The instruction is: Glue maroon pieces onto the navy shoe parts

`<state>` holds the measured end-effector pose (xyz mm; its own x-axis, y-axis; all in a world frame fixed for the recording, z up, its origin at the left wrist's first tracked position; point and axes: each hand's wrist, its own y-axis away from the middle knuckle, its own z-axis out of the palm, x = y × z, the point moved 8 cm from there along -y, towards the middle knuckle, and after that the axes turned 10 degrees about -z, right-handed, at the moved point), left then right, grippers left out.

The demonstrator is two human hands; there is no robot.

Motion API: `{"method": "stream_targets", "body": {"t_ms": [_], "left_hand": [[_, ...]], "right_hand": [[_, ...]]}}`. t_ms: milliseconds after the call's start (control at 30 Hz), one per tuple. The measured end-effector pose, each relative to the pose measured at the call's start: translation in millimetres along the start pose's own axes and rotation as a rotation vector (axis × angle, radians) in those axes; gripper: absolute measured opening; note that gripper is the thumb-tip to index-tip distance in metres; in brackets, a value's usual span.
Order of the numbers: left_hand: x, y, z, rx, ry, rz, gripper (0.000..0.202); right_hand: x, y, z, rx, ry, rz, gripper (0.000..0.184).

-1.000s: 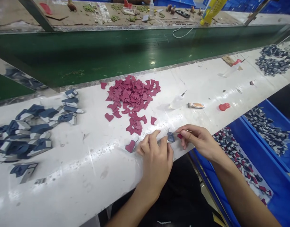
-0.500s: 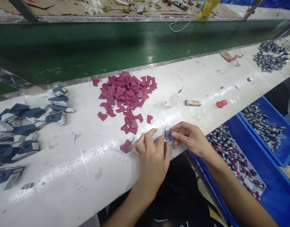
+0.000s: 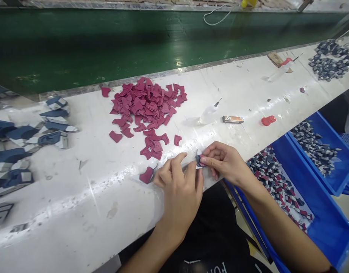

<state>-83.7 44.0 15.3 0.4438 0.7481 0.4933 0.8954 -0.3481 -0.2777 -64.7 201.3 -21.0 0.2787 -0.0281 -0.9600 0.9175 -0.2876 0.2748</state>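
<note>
My left hand [image 3: 180, 182] rests at the table's near edge, thumb and index finger closed at the left side of a small blue-and-white part [image 3: 198, 159]. My right hand [image 3: 227, 161] pinches a small maroon piece [image 3: 202, 157] against that part; the thumb covers most of the piece. Beside my left hand's outer fingers lies another part with a maroon piece on top [image 3: 146, 175]. Beyond my hands is a heap of loose maroon pieces [image 3: 147, 100], with a few strays around it.
Larger blue-and-white parts [image 3: 17, 155] lie at left. A needle-tipped bottle [image 3: 208, 115], an orange-labelled bar [image 3: 232, 119] and a red cap [image 3: 268, 120] lie ahead; a second bottle [image 3: 279, 72] is farther off. Blue bins [image 3: 323, 237] full of parts stand below the table's right edge.
Maroon now shows on the blue-and-white part under my right thumb, where mainly blue showed before. My left hand stays beside it. The view has tilted slightly down.
</note>
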Motion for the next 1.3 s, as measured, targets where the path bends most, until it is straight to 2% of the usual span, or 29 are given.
{"method": "stream_targets", "body": {"t_ms": [267, 433, 533, 600, 933, 1133, 1300], "left_hand": [[-0.7, -1.7, 1.6, -0.015, 0.009, -0.006, 0.007], [1.3, 0.5, -10.3, 0.094, 0.052, 0.051, 0.011], [5.8, 3.9, -16.4, 0.139, 0.069, 0.133, 0.026], [6.0, 3.7, -15.9, 0.115, 0.087, 0.148, 0.032], [8.7, -2.2, -9.3, 0.0, 0.101, 0.182, 0.021], [5.6, 3.0, -7.1, -0.034, 0.086, 0.174, 0.024], [3.8, 5.5, -5.4, -0.078, 0.079, 0.181, 0.032]], "right_hand": [[0.0, 1.2, 1.2, -0.009, 0.084, 0.041, 0.045], [-1.2, -0.3, 0.3, -0.034, 0.147, 0.087, 0.045], [2.7, -1.7, 1.7, -0.073, 0.124, 0.15, 0.046], [5.4, -2.6, 2.4, -0.095, 0.101, 0.193, 0.048], [9.4, -9.8, 3.4, -0.244, 0.172, 0.375, 0.045], [3.2, -11.9, 7.9, -0.283, 0.187, 0.348, 0.042], [3.0, -14.0, 8.4, -0.259, 0.264, 0.37, 0.047]]}}
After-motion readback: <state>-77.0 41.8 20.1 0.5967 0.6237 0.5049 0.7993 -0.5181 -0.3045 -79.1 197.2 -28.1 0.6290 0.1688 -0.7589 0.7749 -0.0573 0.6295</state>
